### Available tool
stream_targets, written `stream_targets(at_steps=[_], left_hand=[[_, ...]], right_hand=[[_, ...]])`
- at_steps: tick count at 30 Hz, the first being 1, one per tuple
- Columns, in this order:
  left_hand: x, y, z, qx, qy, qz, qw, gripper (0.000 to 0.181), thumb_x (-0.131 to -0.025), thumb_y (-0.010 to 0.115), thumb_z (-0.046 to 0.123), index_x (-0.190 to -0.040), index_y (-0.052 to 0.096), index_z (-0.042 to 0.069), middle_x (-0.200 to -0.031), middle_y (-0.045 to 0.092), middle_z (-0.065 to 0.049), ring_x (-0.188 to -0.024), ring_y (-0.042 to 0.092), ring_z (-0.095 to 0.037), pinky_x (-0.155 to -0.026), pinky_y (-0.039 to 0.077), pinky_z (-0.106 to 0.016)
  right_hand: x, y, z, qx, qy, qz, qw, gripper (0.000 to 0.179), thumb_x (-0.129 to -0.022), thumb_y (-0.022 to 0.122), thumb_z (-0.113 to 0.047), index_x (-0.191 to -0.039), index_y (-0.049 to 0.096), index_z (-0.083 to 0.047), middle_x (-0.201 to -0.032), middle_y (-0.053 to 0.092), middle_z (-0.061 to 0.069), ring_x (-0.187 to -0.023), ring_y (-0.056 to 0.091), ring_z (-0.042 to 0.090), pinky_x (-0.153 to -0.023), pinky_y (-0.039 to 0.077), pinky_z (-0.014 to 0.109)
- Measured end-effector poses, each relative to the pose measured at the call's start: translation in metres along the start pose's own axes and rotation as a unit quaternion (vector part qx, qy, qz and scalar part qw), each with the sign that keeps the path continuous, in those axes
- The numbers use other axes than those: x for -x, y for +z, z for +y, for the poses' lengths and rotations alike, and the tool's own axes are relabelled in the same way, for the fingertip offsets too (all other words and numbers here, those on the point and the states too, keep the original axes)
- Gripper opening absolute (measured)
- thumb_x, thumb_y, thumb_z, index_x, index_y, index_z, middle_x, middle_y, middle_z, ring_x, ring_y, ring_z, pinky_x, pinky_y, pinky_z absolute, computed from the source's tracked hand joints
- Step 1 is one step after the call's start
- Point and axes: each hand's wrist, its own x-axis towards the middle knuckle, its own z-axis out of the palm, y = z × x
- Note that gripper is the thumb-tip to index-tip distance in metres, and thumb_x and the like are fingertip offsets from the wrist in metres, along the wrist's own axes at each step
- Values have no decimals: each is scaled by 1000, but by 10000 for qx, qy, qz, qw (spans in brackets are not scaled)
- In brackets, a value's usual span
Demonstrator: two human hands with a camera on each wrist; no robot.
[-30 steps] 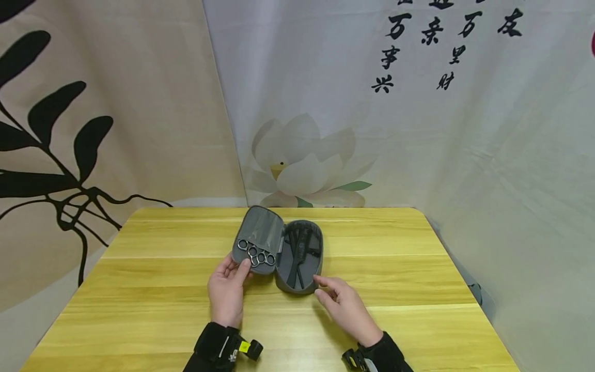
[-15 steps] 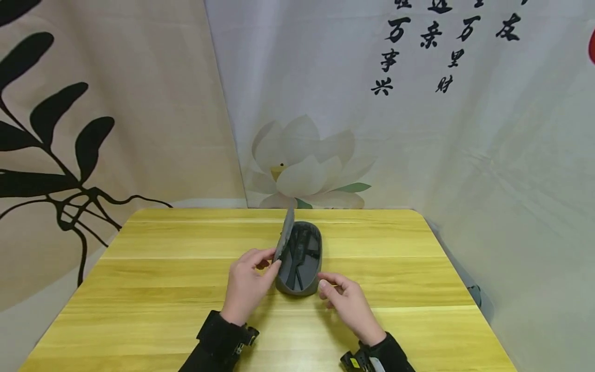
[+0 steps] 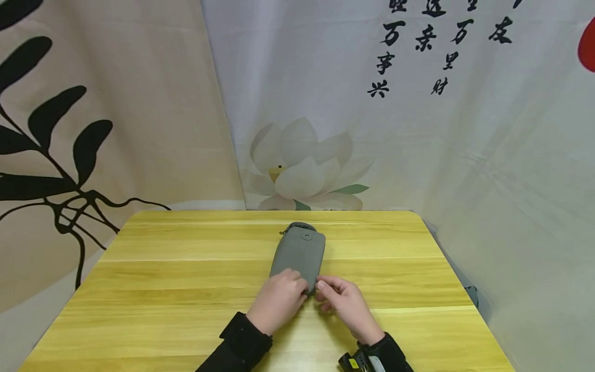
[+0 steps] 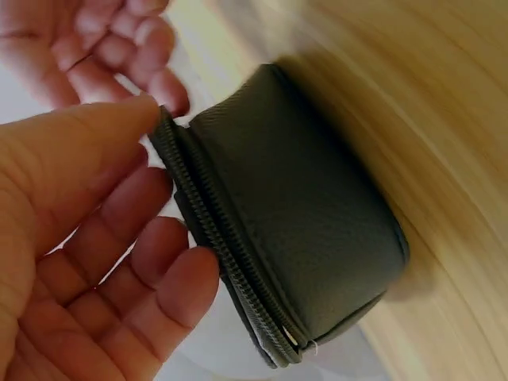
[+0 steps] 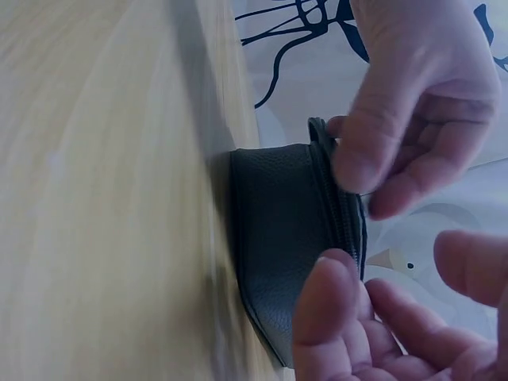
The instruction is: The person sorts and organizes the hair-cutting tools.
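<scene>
A grey zippered case (image 3: 301, 250) stands on the wooden table with its lid lowered over the base. The head view shows a snap tab on the lid's far end; the contents are hidden. My left hand (image 3: 278, 298) lies over the near left part of the lid. Its thumb and curled fingers hold the lid's near edge beside the zipper, as the left wrist view shows on the case (image 4: 294, 198). Close to the case's near right corner is my right hand (image 3: 346, 307), fingers loosely bent and nothing held. In the right wrist view its fingertips (image 5: 329, 290) overlap the case's side.
The light wooden table (image 3: 186, 279) extends around the case on every side. Behind it hangs a cloth backdrop (image 3: 297, 103) with a printed lotus, dark leaves and black characters. Dark sleeves and a wrist camera (image 3: 355, 361) are near the front.
My left hand has swung the lid from the left over to the right onto the base, covering the scissors and dark tools inside. My right hand has stayed nearly in place.
</scene>
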Motion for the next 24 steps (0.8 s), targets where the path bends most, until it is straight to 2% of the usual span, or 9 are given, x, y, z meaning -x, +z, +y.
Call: stream_targets(at_steps=[3,6,9,11,13,17,20,23,24], left_hand=[[0,-2,-3,533,-583,80,9968,18,-89,90,25,-97,79,13,-92,69,2,-86,64,-14,-73,59,-27],[-1,-3,-12,1103,-1488,305,9822,31,-95,84,29,-116,76,8,-115,71,-7,-107,67,-24,-89,63,-38],[-2,-1,-25,1837,-2470,254,9511,50,-99,79,32,-137,65,2,-138,66,-18,-129,63,-36,-106,58,-50],[-2,0,-33,2364,-3013,44,9238,62,-101,76,35,-148,56,-1,-147,61,-23,-135,61,-40,-109,56,-55],[-1,3,-40,2868,-3366,-206,8967,69,-103,73,37,-154,49,-3,-152,58,-26,-138,60,-42,-111,55,-57],[2,11,-51,3573,-3647,-521,8583,73,-106,68,41,-156,44,-5,-152,57,-30,-136,62,-43,-109,56,-56],[5,18,-57,3972,-3753,-522,8358,73,-108,65,41,-156,43,-9,-151,57,-31,-138,60,-44,-112,55,-56],[7,22,-60,4392,-3908,-478,8075,74,-108,65,38,-156,41,-12,-151,57,-32,-140,59,-44,-114,53,-55],[7,23,-61,4486,-3941,-467,8007,75,-108,66,37,-156,40,-13,-150,57,-33,-140,58,-45,-114,53,-55]], right_hand=[[1,0,-2,53,42,-81,9999,51,-107,67,-34,-143,64,2,-118,76,23,-99,75,29,-79,66,34],[1,0,-3,122,43,-69,9999,54,-107,67,-36,-145,62,3,-119,75,25,-99,75,30,-79,66,37],[1,1,-3,138,42,-29,9999,59,-107,67,-35,-149,57,5,-125,74,24,-102,75,31,-80,66,38],[2,1,-2,132,52,-45,9999,62,-107,66,-35,-152,53,6,-131,72,25,-104,75,32,-81,66,39],[1,1,-1,116,68,-105,9999,64,-108,65,-35,-154,50,7,-135,70,25,-106,74,32,-83,66,39],[1,0,1,68,108,-276,9995,69,-108,64,-37,-156,46,8,-141,67,27,-109,74,34,-86,66,41],[1,-1,1,57,112,-383,9992,71,-109,64,-38,-157,43,9,-148,62,29,-112,74,34,-88,66,42],[1,-1,1,69,87,-479,9988,70,-109,62,-37,-158,41,10,-152,57,31,-114,73,34,-91,66,43],[2,-1,1,72,68,-500,9987,70,-110,62,-36,-157,41,11,-152,57,31,-114,72,34,-91,66,44]])
